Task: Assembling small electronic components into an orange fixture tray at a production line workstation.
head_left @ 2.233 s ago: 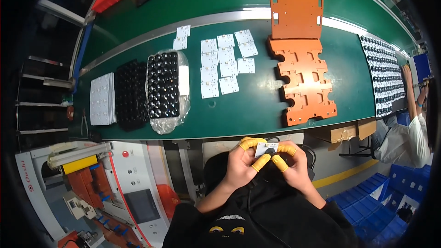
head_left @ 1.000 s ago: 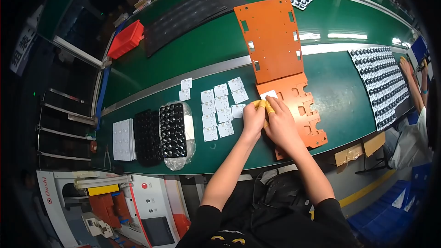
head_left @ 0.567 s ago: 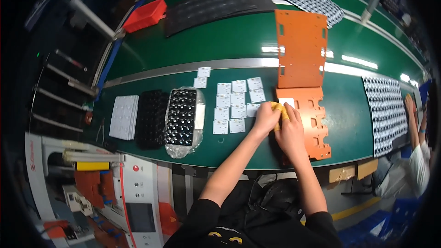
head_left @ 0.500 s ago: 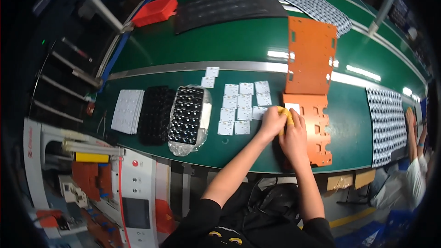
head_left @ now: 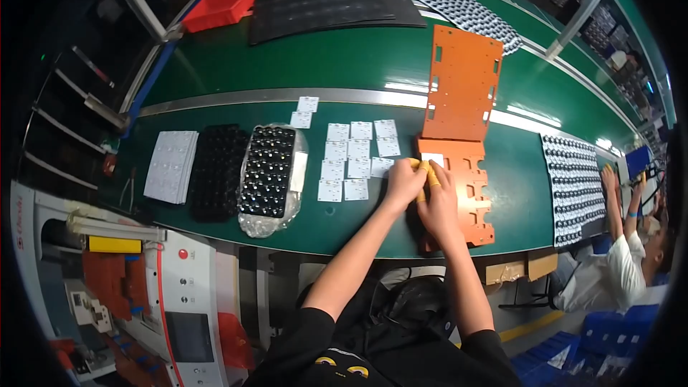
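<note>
My left hand (head_left: 405, 182) and my right hand (head_left: 439, 206) meet over the near edge of a small white square circuit board (head_left: 432, 158). Yellow finger covers show on some fingers. Both hands are closed, fingertips pinched together at the board, and their undersides are hidden. The board lies at the upper left of an orange fixture plate (head_left: 474, 204) with cut-out slots. Behind it, the fixture's orange lid (head_left: 464, 86) is folded open. Left of my hands, several more white circuit boards (head_left: 357, 149) lie in rows, one of them close to my left hand.
Farther left are a plastic-wrapped black tray of shiny parts (head_left: 266, 172), another black tray (head_left: 215, 172) and a white stack (head_left: 172, 166). A sheet of dark round parts (head_left: 575, 190) lies right, near a co-worker (head_left: 609, 269). A red bin (head_left: 219, 8) and black sheets (head_left: 333, 11) sit behind.
The whole view has shifted, so the scene sits farther left. My hands stay at the white board on the fixture, with their fingertips slightly rearranged.
</note>
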{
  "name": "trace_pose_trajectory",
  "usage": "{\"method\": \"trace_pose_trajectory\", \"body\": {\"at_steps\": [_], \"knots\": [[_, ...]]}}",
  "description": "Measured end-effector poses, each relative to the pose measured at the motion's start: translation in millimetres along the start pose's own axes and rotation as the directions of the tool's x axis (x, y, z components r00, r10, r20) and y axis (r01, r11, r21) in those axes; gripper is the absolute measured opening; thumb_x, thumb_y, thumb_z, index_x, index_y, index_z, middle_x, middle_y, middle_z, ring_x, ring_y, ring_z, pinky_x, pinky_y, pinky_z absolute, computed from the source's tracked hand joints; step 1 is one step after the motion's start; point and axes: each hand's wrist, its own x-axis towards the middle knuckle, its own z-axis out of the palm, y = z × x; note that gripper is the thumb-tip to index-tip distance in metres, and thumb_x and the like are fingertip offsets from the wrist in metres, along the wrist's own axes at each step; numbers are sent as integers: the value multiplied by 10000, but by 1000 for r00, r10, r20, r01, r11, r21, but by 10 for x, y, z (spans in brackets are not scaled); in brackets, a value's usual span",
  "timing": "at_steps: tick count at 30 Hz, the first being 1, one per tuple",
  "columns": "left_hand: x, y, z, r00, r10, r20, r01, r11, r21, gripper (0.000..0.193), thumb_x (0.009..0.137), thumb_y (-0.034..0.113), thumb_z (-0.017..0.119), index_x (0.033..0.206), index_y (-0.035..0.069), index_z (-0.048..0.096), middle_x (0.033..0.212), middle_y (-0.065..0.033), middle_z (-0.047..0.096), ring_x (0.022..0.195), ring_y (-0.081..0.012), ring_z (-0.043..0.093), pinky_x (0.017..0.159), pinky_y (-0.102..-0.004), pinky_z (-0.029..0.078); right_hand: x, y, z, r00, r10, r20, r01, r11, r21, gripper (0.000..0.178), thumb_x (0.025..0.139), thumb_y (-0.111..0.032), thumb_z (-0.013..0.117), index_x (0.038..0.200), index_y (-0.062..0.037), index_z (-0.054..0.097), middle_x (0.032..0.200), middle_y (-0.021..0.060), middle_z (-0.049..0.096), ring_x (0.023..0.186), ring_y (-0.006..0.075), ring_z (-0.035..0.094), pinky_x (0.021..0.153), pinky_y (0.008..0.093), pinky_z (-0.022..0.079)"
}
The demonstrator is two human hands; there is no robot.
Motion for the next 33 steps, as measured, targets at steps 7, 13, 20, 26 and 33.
{"method": "trace_pose_trajectory", "body": {"at_steps": [7,13,20,26,33], "knots": [[13,-91,5,996,-76,48,80,992,-99,198,874,102,616,905,-87,663,750,-74,665,634,-111,599,553,-270,471,-57,44,-41,998,60,13,-61,988,144,458,767,34,604,1216,83,526,1290,222,514,1157,392,502,988,415,422],[24,-81,63,998,-45,-40,45,999,2,166,868,86,608,854,-73,655,704,-77,642,525,-103,559,431,-271,410,-26,41,-9,1000,1,-26,-1,1000,9,385,782,40,594,1162,79,558,1248,217,543,1104,397,540,951,409,451],[56,104,-44,942,-310,131,297,949,106,248,832,168,657,808,-79,666,701,-201,676,649,-284,686,599,-398,518,-16,85,-23,1000,-19,-6,18,1000,-16,350,779,40,597,1125,85,565,1217,217,560,1077,403,551,925,424,463],[32,24,-8,1000,-16,-13,19,964,265,251,838,182,639,768,-56,679,722,-228,666,720,-386,668,646,-436,519,4,15,-149,998,-47,29,47,999,1,364,798,12,601,1155,75,564,1234,229,553,1119,395,544,961,411,446],[-555,-1,-314,905,422,-50,-263,648,715,381,867,277,647,1090,-31,628,975,-187,635,949,-318,575,762,-444,461,-272,619,-651,942,321,-97,-335,903,-270,435,905,-223,605,1260,7,501,1188,253,542,987,409,573,859,449,467]]}}
